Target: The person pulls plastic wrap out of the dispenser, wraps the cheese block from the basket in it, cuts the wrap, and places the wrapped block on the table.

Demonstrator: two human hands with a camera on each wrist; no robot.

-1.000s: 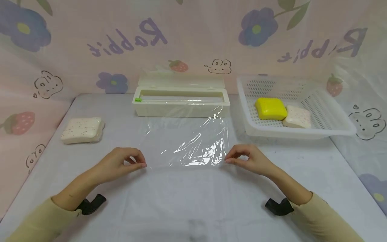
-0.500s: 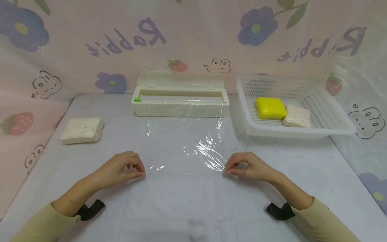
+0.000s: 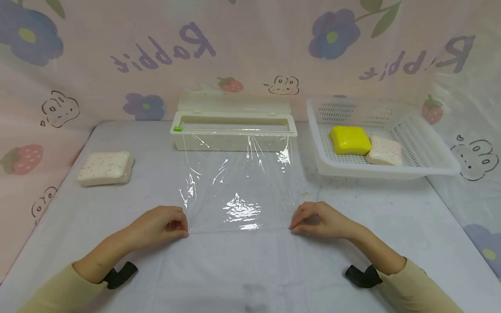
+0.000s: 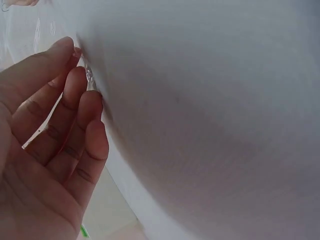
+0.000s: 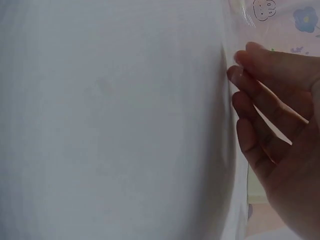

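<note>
A clear sheet of plastic wrap (image 3: 240, 187) stretches from a white wrap dispenser box (image 3: 235, 142) toward the near side of the table. My left hand (image 3: 158, 228) pinches its near left corner between thumb and forefinger. At the near right corner my right hand (image 3: 325, 221) pinches it the same way. In the left wrist view the left hand (image 4: 52, 120) has its thumb against the forefinger, a bit of film by the fingertips. The right wrist view shows the right hand (image 5: 277, 115) with thumb and forefinger together. The box's lid stands up, and a green slider (image 3: 178, 128) sits at its left end.
A speckled white soap bar (image 3: 105, 168) lies on the left of the table. On the right stands a white perforated basket (image 3: 387, 171) holding a yellow soap bar (image 3: 350, 140) and a speckled soap bar (image 3: 385, 150). A printed curtain (image 3: 250, 48) hangs behind.
Both hands have moved toward the near side, drawing more plastic wrap out of the box. The soap bars, basket and box stay where they were.
</note>
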